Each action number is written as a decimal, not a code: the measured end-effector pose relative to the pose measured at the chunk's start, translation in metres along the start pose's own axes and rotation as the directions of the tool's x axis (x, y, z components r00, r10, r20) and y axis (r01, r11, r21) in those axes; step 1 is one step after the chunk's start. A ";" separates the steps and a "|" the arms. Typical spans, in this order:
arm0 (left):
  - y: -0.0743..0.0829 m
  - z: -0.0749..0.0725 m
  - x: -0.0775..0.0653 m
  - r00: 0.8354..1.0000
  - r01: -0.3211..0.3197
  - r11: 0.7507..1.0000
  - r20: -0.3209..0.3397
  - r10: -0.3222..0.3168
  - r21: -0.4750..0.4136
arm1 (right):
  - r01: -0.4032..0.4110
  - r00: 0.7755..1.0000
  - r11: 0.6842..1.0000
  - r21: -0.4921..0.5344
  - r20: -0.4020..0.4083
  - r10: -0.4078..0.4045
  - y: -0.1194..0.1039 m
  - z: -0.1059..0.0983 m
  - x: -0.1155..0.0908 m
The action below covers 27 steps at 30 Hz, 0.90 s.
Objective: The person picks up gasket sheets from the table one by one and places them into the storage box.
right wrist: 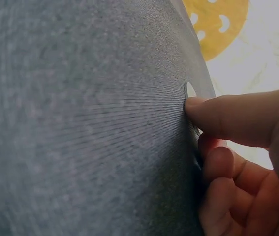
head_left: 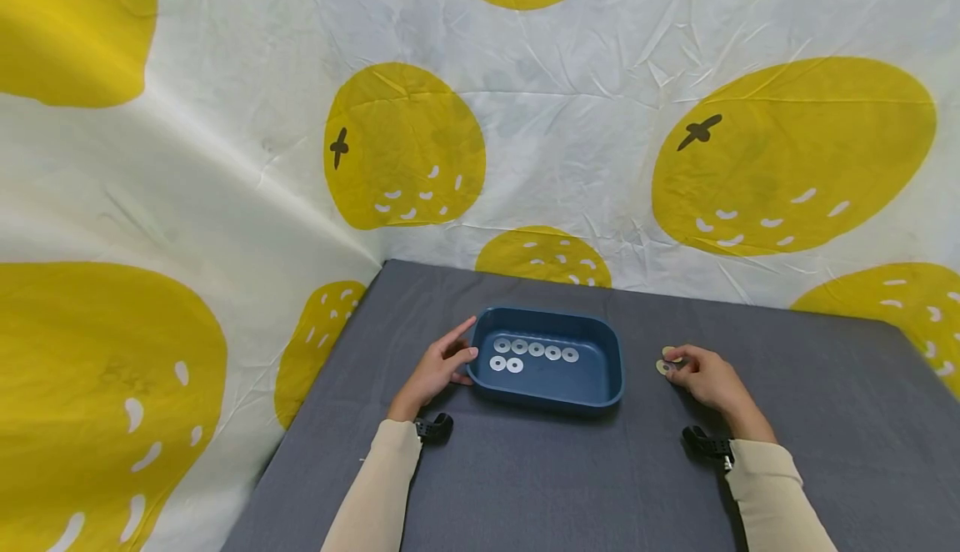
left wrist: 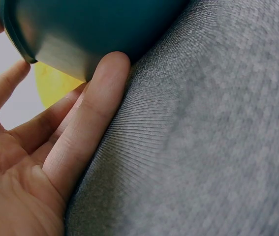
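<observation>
A blue rectangular tray [head_left: 570, 406] stands on the grey cloth, with several flat silver washers [head_left: 536, 349] lying in two rows inside it. My left hand [head_left: 438, 368] touches the tray's left end; in the left wrist view its fingers [left wrist: 97, 98] reach fairly straight to the outer wall, and the thumb is mostly cut off. Right of the tray, my right hand [head_left: 703, 377] pinches a washer [right wrist: 191, 92] at the cloth, thumb on its face. Fingers partly hide that washer. Just beyond it shows another washer [head_left: 670, 353], also partly covered.
A grey cloth [head_left: 570, 485] covers the table. White fabric walls [head_left: 555, 135] with yellow fruit prints rise behind and to the left. Dark straps with small devices [head_left: 442, 429] sit on both wrists.
</observation>
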<state>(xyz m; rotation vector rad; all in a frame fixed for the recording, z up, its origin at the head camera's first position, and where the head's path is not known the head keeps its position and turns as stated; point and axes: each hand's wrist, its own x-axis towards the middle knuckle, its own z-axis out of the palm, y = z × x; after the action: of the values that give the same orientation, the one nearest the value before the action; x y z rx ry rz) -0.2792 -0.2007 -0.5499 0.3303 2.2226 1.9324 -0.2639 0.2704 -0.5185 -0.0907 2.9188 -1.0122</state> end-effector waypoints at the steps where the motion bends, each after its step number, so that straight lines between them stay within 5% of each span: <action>1: 0.000 0.000 0.000 1.000 -0.001 1.000 0.000 0.001 0.001 | 0.006 1.000 1.000 -0.009 0.004 -0.006 0.000 0.000 0.000; 16: 0.001 0.000 -0.002 1.000 0.006 1.000 -0.001 -0.006 0.001 | 0.020 0.999 0.998 -0.061 0.036 -0.018 -0.009 -0.002 -0.001; 27: 0.003 -0.001 -0.001 1.000 0.002 1.000 -0.001 -0.002 -0.001 | 0.029 0.997 0.997 -0.067 -0.069 -0.034 -0.011 0.006 -0.008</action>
<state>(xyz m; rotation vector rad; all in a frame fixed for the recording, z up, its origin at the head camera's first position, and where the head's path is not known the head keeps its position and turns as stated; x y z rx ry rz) -0.2779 -0.2014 -0.5471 0.3273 2.2211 1.9333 -0.2551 0.2589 -0.5162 -0.1060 3.0242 -0.9415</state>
